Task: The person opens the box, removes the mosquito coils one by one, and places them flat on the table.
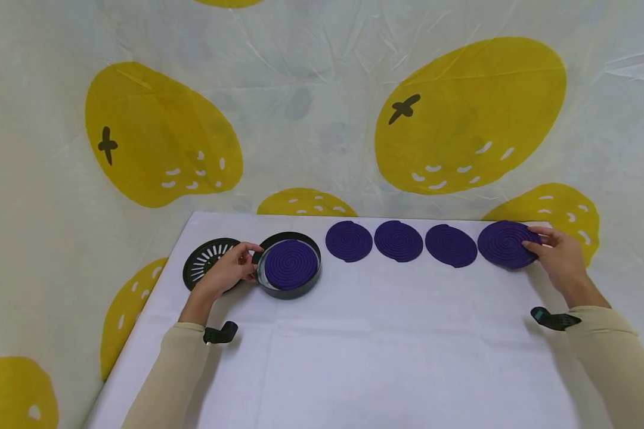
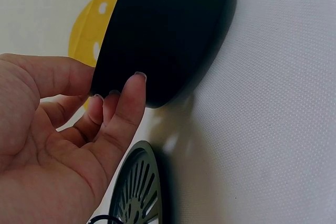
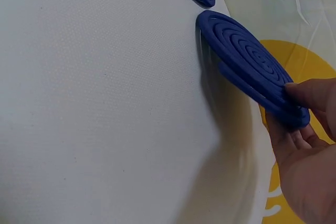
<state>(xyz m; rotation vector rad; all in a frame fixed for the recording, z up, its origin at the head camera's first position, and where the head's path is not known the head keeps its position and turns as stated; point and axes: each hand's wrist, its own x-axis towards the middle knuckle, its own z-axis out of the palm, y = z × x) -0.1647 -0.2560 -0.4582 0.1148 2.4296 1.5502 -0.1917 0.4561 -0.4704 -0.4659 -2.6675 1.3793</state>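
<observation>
At the table's far left my left hand (image 1: 228, 271) grips the side of a round black mosquito coil holder (image 1: 288, 294), thumb and fingers at its wall. The left wrist view shows the holder's dark underside (image 2: 163, 30) tilted toward the camera. Inside it lies a purple spiral mosquito coil (image 1: 291, 265). The holder's slotted black lid (image 1: 206, 256) is on the table, partly behind my left hand. At the far right my right hand (image 1: 563, 256) pinches the edge of another mosquito coil (image 3: 252, 56), thumb on top, fingers beneath. That coil is tilted, its near edge raised off the cloth.
Three more purple coils (image 1: 349, 241) (image 1: 399, 241) (image 1: 451, 245) lie in a row along the back edge of the white-covered table (image 1: 386, 357). Behind it hangs a pale curtain (image 1: 311, 89) printed with yellow fruit. Dark wrist mounts (image 1: 555, 320) sit on both sleeves.
</observation>
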